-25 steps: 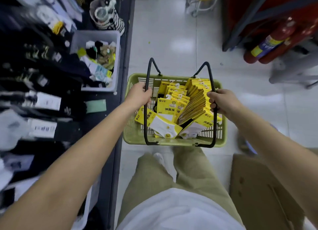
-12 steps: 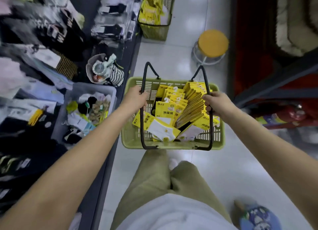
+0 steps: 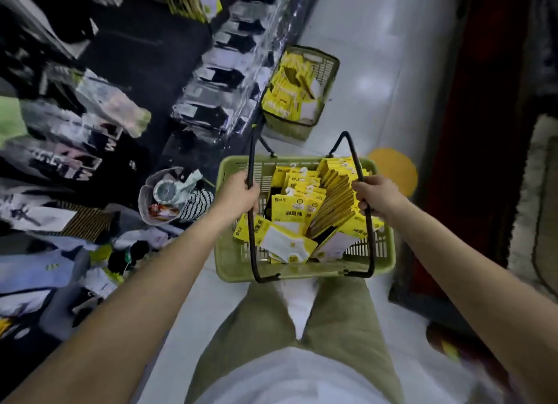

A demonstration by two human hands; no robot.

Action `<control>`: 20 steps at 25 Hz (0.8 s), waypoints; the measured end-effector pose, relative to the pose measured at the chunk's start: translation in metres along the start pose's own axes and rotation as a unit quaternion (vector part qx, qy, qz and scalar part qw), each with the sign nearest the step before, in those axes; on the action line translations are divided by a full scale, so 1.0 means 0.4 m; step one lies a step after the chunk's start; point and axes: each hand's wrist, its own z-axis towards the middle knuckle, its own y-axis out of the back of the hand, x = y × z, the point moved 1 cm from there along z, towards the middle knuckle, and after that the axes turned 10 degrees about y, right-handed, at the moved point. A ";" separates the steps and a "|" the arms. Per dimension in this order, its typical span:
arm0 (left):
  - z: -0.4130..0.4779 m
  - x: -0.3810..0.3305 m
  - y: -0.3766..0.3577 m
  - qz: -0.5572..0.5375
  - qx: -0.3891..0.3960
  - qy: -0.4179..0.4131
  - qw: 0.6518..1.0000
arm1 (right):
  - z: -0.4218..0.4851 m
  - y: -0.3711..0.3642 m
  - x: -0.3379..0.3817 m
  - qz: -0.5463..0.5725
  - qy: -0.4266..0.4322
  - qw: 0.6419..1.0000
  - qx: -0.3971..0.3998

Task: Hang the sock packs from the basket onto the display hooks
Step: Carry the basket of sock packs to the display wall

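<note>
Stool [image 3: 392, 169] and second basket [image 3: 327, 77] on floor [image 3: 377, 56] beyond basket [image 3: 302, 272].

Slotted green plastic basket [image 3: 305, 271], glossy yellow card sock packs [image 3: 297, 207], shiny floor tiles [image 3: 371, 71].

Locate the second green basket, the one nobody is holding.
In the head view the second basket stands on the floor ahead, beyond the held basket and slightly left, beside the sock display.

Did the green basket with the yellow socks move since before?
Yes. The carried basket has gone forward along the aisle: the yellow stool, far ahead a second ago, now sits beside its far right corner.
</note>
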 end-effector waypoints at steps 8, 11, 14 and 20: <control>0.260 -0.114 0.004 -0.144 -0.109 0.155 0.971 | 0.533 0.041 0.248 -0.171 0.048 0.970 0.167; 0.300 -0.117 -0.011 -0.205 -0.143 0.215 0.944 | 0.660 -0.007 0.332 -0.237 0.058 0.942 0.231; 0.348 -0.101 -0.020 -0.263 -0.160 0.256 0.916 | 0.777 -0.087 0.389 -0.291 0.086 0.911 0.280; 0.487 0.006 -0.093 -0.312 -0.195 0.322 0.872 | 1.025 -0.270 0.351 -0.395 0.118 0.842 0.348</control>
